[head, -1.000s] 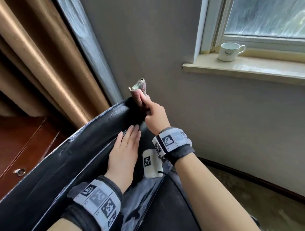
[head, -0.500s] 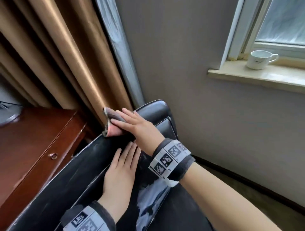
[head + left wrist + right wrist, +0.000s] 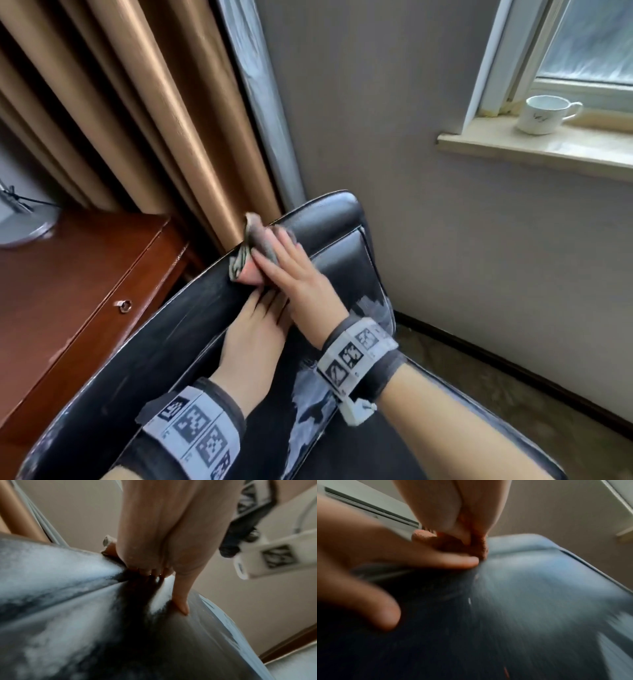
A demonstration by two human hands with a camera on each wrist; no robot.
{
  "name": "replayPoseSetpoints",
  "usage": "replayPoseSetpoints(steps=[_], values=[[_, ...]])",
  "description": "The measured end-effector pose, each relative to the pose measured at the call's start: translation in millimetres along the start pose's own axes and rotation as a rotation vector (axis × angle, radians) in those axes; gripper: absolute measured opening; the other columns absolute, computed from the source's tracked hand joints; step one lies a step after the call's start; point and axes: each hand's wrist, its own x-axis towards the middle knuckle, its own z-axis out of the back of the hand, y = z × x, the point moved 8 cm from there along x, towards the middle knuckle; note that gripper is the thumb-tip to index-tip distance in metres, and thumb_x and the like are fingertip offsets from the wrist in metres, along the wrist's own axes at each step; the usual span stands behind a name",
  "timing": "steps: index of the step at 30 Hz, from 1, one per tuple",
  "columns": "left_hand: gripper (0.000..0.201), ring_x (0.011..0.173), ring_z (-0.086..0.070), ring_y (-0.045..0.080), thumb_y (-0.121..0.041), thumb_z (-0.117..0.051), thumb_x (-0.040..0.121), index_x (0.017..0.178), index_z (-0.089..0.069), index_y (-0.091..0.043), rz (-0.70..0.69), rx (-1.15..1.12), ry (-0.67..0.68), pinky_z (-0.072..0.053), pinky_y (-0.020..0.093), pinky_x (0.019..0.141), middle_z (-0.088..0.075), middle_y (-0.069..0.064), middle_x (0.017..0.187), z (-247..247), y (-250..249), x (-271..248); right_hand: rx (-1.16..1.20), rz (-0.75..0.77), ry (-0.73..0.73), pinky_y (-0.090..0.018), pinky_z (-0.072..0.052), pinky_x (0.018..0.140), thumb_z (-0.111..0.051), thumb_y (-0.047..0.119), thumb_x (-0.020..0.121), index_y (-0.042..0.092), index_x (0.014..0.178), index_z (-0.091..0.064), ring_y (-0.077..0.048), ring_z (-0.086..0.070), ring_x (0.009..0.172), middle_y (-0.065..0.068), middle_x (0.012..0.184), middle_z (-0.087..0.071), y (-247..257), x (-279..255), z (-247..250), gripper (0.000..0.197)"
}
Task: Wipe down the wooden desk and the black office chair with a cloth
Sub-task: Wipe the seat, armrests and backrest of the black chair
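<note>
The black office chair (image 3: pixel 329 219) has its worn backrest tilted toward me. My right hand (image 3: pixel 284 270) lies over a pinkish-grey cloth (image 3: pixel 255 246) on the backrest's top edge, fingers stretched across it. In the right wrist view the thumb pinches the bunched cloth (image 3: pixel 453 543) against the fingers. My left hand (image 3: pixel 253 332) rests flat on the backrest just below, its fingertips tucked under the right hand. Its thumb (image 3: pixel 181 607) presses on the leather. The wooden desk (image 3: pixel 68 291) stands to the left of the chair.
Tan curtains (image 3: pixel 154 120) hang behind the chair and desk. A lamp base (image 3: pixel 24 226) sits on the desk's far left, and a drawer knob (image 3: pixel 124 306) faces the chair. A white cup (image 3: pixel 541 114) stands on the window sill (image 3: pixel 548 150) at the upper right.
My right hand has slid the cloth from the backrest's upper corner leftward along the top edge, and its fingers now lie flat over it. The left hand has stayed on the backrest.
</note>
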Motion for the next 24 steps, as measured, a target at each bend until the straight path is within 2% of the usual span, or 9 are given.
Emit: replayPoseSetpoints(steps=[2, 3, 5, 7, 10, 15, 19, 21, 24], values=[[0.069, 0.130, -0.043, 0.033, -0.015, -0.073, 0.076, 0.136, -0.043, 0.001, -0.007, -0.057, -0.103, -0.008, 0.040, 0.116, -0.048, 0.021, 0.137, 4, -2, 2, 0.051, -0.055, -0.096, -0.042, -0.015, 0.119, -0.016, 0.012, 0.102, 0.009, 0.139, -0.040, -0.024, -0.014, 0.145, -0.009, 0.153, -0.024, -14, -25, -5, 0.045], [0.078, 0.135, -0.039, 0.031, -0.014, -0.073, 0.075, 0.142, -0.034, -0.001, -0.014, -0.064, -0.124, -0.006, 0.039, 0.117, -0.040, 0.018, 0.145, 8, -4, 3, 0.084, -0.145, -0.171, -0.044, -0.016, 0.118, -0.024, -0.001, 0.099, 0.010, 0.140, -0.039, -0.021, -0.012, 0.145, -0.006, 0.154, -0.020, -31, -36, -5, 0.046], [0.080, 0.142, 0.015, 0.026, -0.014, -0.044, 0.094, 0.139, 0.021, -0.005, -0.017, -0.011, -0.148, 0.015, 0.041, 0.112, 0.023, 0.014, 0.149, 5, -6, 0, 0.137, -0.380, -0.263, -0.038, -0.013, 0.119, -0.037, -0.027, 0.078, 0.020, 0.144, -0.033, -0.015, -0.005, 0.146, 0.003, 0.157, -0.010, -59, -54, -8, 0.081], [0.075, 0.131, 0.035, 0.026, -0.012, -0.030, 0.098, 0.127, 0.039, -0.006, 0.025, -0.040, -0.027, 0.022, 0.042, 0.109, 0.043, 0.013, 0.137, -6, -9, 1, 0.168, -0.470, -0.315, -0.030, -0.009, 0.120, -0.036, -0.032, 0.066, 0.027, 0.145, -0.028, -0.011, -0.001, 0.146, 0.012, 0.156, -0.003, -63, -61, -13, 0.099], [0.080, 0.139, 0.028, 0.028, -0.015, -0.036, 0.097, 0.135, 0.033, -0.005, 0.030, -0.037, -0.043, 0.017, 0.042, 0.112, 0.037, 0.015, 0.145, -14, -13, 1, 0.187, -0.574, -0.313, -0.020, -0.009, 0.118, -0.038, -0.033, 0.063, 0.025, 0.145, -0.029, -0.008, 0.000, 0.145, 0.013, 0.155, -0.001, -65, -75, -25, 0.101], [0.088, 0.138, 0.023, 0.025, -0.020, -0.051, 0.093, 0.140, 0.022, -0.006, 0.031, -0.076, -0.095, 0.010, 0.038, 0.111, 0.030, 0.015, 0.148, -2, -13, 4, 0.121, -0.561, -0.280, -0.043, -0.019, 0.117, -0.038, -0.030, 0.065, 0.018, 0.145, -0.030, -0.009, -0.001, 0.144, 0.004, 0.154, -0.008, -80, -83, -9, 0.094], [0.094, 0.141, 0.015, 0.028, -0.019, -0.060, 0.087, 0.143, 0.014, -0.006, 0.037, -0.117, -0.216, 0.002, 0.039, 0.114, 0.019, 0.018, 0.152, 2, -15, 5, 0.099, -0.640, -0.317, -0.019, -0.018, 0.110, -0.036, -0.024, 0.065, 0.032, 0.142, -0.033, -0.020, -0.023, 0.142, 0.001, 0.155, -0.019, -116, -45, 37, 0.096], [0.095, 0.141, 0.018, 0.030, -0.018, -0.058, 0.088, 0.143, 0.018, -0.004, 0.031, -0.091, -0.135, 0.004, 0.041, 0.115, 0.025, 0.019, 0.150, -8, -15, 5, 0.129, -0.565, -0.339, -0.022, -0.012, 0.115, -0.034, -0.028, 0.063, 0.026, 0.144, -0.033, -0.020, -0.014, 0.145, 0.004, 0.157, -0.010, -104, -53, 25, 0.098], [0.106, 0.143, -0.013, 0.035, -0.011, -0.079, 0.064, 0.147, -0.014, 0.004, 0.057, -0.209, -0.129, -0.019, 0.047, 0.116, -0.009, 0.023, 0.155, -8, -14, 8, 0.249, -0.549, -0.255, -0.022, -0.010, 0.118, -0.036, -0.033, 0.063, 0.025, 0.147, -0.023, -0.011, -0.003, 0.146, 0.005, 0.158, 0.001, -72, -108, -34, 0.103]])
